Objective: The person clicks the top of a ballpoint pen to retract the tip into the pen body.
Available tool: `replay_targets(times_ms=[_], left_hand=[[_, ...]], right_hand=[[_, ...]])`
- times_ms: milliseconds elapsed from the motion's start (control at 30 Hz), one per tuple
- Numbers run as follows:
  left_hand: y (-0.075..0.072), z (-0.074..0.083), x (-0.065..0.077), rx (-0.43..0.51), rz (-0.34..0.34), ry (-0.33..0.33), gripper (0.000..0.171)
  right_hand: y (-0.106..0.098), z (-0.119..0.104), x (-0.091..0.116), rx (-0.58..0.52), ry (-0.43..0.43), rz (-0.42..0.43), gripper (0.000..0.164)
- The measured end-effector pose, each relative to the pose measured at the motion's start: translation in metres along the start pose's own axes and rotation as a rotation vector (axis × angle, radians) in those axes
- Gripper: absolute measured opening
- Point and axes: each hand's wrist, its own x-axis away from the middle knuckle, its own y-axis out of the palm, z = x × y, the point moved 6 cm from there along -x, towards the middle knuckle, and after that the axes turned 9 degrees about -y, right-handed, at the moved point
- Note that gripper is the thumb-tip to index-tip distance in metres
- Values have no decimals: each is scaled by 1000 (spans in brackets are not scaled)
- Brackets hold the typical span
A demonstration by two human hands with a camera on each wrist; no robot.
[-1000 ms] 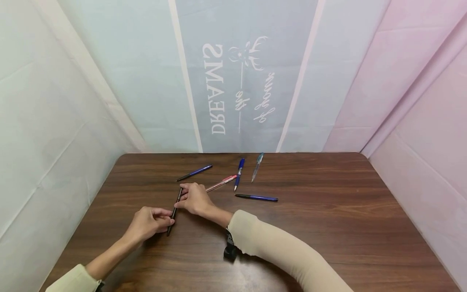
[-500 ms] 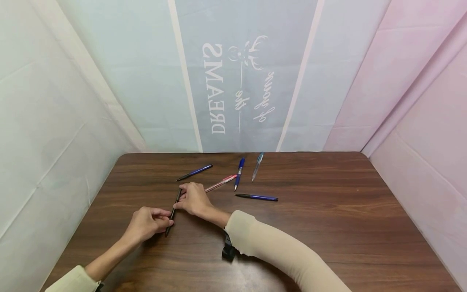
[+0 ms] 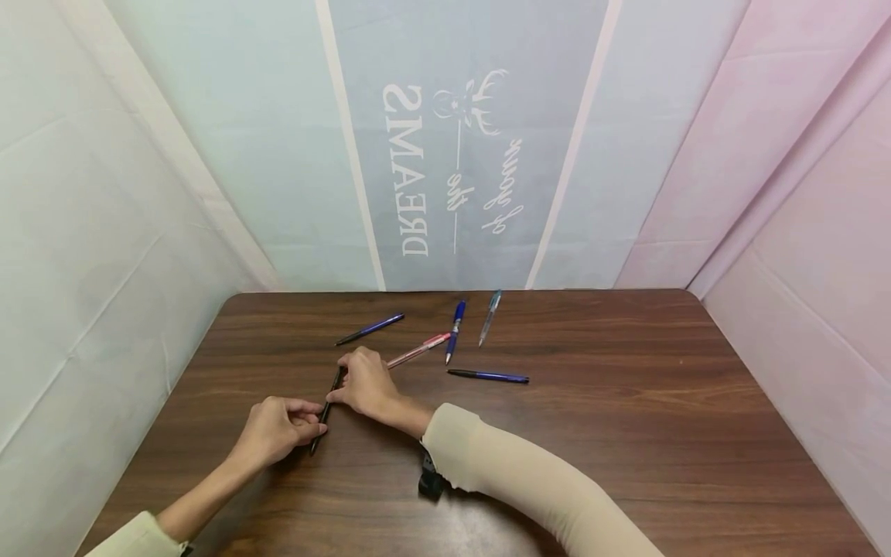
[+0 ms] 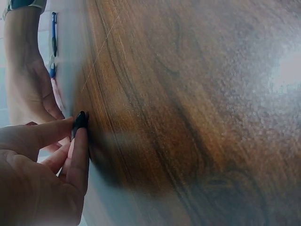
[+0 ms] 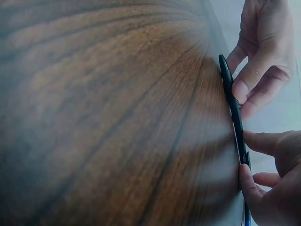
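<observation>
A slim black pen (image 3: 326, 413) lies slantwise low over the brown table, with both hands on it. My left hand (image 3: 274, 428) pinches it between thumb and fingers close to its near end. Farther up, my right hand (image 3: 367, 383) holds the pen's other end with thumb and fingertips. The right wrist view shows the black pen (image 5: 237, 123) lengthwise, the two hands gripping it a short gap apart. From the left wrist, only the dark end of the pen (image 4: 81, 120) shows past the fingers.
Beyond the right hand lie a red-capped clear pen (image 3: 420, 350), a blue pen (image 3: 455, 333) and a clear pen with a teal top (image 3: 490, 319). A blue-and-black pen (image 3: 489, 377) is to the right, another blue-and-black pen (image 3: 370, 329) at the back left. Cloth (image 3: 473, 263) hangs behind the wooden table (image 3: 626, 433).
The black pen and right hand have shifted slightly left and nearer. The left hand has barely moved and keeps its pinch. The other pens lie as before.
</observation>
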Motion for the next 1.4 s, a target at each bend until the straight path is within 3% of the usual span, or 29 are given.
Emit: replay_targets(times_ms=[633, 1000, 1400], left_hand=[[-2, -1, 0, -19, -22, -7, 30], [-6, -1, -4, 14, -42, 2, 31], [-18, 11, -16, -23, 16, 69, 38]], right_hand=[[-10, 8, -1, -55, -10, 17, 63], [-33, 15, -4, -116, 0, 22, 65], [-53, 35, 0, -150, 14, 35, 67]])
